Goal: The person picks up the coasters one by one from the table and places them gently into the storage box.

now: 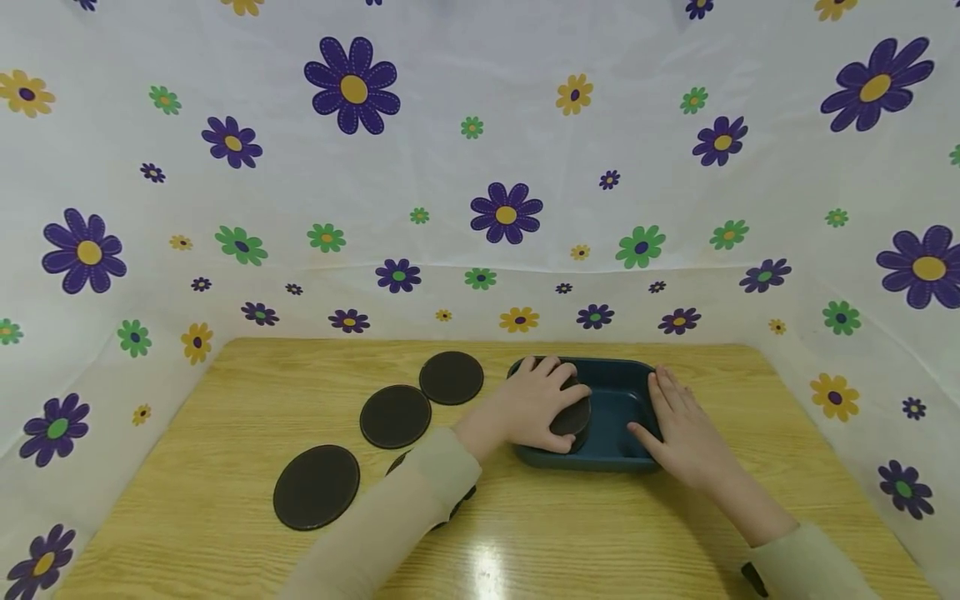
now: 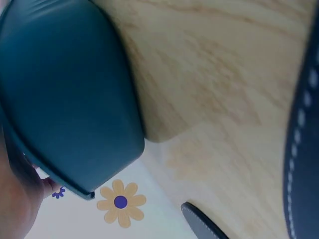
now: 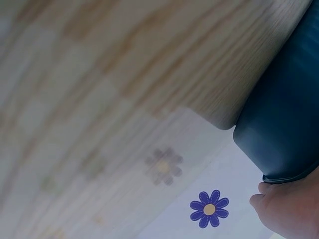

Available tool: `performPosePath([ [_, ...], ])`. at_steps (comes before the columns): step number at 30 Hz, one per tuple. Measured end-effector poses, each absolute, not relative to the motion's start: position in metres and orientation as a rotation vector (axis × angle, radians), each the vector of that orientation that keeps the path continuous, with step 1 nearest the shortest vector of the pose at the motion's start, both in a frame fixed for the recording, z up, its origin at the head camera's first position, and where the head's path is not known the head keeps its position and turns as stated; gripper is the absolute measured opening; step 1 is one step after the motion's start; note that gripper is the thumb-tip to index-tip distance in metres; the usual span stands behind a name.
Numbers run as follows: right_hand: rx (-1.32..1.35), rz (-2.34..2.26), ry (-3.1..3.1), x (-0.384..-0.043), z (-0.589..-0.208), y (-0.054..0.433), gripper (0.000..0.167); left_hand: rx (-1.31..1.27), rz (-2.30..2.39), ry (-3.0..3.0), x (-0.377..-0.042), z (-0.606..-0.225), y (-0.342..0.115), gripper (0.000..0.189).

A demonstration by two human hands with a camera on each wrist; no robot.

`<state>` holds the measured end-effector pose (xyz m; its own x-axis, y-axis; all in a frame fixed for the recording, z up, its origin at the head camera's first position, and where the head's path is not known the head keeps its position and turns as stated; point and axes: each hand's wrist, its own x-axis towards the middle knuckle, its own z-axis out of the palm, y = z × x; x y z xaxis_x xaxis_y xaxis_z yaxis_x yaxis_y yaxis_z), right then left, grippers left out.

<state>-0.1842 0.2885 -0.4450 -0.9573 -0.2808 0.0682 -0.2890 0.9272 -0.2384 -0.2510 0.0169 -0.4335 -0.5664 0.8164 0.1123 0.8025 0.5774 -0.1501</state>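
One flowered cloth [image 1: 420, 167] is hung behind a wooden table [image 1: 585, 533], on which a blue tray [image 1: 615, 417] is set. The tray's right end is touched by the right hand [image 1: 682, 425], its fingers laid nearly straight along the rim. By the left hand [image 1: 536, 407], fingers curled, a dark disc [image 1: 576, 418] is held in the tray's left part. Three loose discs [image 1: 317, 487] are spread leftward; a fourth disc [image 1: 398, 463] is mostly covered by the left sleeve [image 1: 405, 504]. The tray might be pushed askew by uneven pressure, and the covered disc might be dragged by the sleeve. The held disc is partly hidden beneath the left hand, its right edge exposed between forefinger and thumb; whether the tray floor is met cannot be told.
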Motion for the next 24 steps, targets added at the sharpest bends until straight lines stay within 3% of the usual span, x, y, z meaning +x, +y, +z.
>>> performPosePath([
  [24, 0.457, 0.404, -3.048, -0.1865, -0.4452, 0.2907, 0.089, -1.319, 0.238, -2.669, -0.2526, -0.4405, 0.0183, 0.062],
])
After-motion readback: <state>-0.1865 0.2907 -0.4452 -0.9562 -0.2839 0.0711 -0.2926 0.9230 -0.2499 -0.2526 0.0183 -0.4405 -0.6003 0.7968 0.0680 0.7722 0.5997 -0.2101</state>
